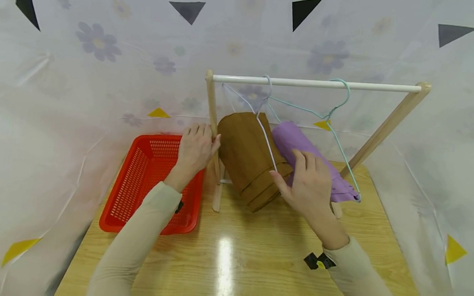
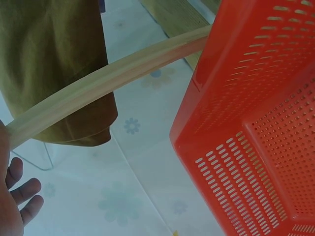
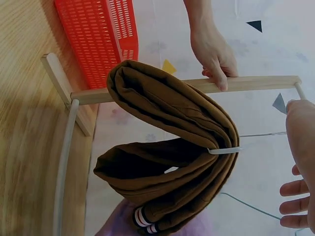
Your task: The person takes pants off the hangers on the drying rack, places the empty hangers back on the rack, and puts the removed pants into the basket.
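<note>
A folded brown garment hangs over a white hanger on the wooden clothes rack. Its layers and a striped edge show in the right wrist view. Beside it, a purple garment hangs on a light-green hanger. My left hand grips the rack's left wooden post, thumb on one side, fingers partly hidden behind. My right hand is in front of the purple garment, near the white hanger's lower end. Its fingers are spread and hold nothing; in the right wrist view it is apart from the brown garment.
A red perforated basket stands on the wooden table, left of the rack and under my left forearm. A flower-patterned sheet with dark and yellow triangles surrounds the table at the back and sides.
</note>
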The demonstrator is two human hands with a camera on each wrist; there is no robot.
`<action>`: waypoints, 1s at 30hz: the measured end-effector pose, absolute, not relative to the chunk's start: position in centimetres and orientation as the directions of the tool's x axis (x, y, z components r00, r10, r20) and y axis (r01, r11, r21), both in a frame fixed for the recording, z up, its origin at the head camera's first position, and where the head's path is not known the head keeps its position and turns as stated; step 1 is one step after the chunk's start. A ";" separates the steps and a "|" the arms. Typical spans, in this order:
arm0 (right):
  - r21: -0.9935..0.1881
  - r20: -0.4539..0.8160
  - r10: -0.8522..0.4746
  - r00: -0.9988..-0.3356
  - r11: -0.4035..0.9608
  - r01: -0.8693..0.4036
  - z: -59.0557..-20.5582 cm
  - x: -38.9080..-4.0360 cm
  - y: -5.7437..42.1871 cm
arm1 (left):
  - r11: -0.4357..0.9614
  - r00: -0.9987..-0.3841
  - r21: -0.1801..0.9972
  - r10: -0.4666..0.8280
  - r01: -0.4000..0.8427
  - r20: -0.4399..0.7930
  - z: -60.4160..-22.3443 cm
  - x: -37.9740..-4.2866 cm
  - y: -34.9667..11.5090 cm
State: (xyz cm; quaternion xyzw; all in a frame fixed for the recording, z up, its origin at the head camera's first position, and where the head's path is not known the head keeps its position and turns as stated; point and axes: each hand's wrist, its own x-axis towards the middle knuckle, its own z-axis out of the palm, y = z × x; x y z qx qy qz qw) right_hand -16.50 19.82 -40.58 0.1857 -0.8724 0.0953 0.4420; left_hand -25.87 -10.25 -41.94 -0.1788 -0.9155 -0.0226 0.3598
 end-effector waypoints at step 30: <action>0.059 0.697 -0.296 -0.653 0.932 -0.358 -41.5 -20.9 15.6 | 0.933 -0.679 -0.070 0.306 0.352 0.667 -42.1 -25.9 -10.3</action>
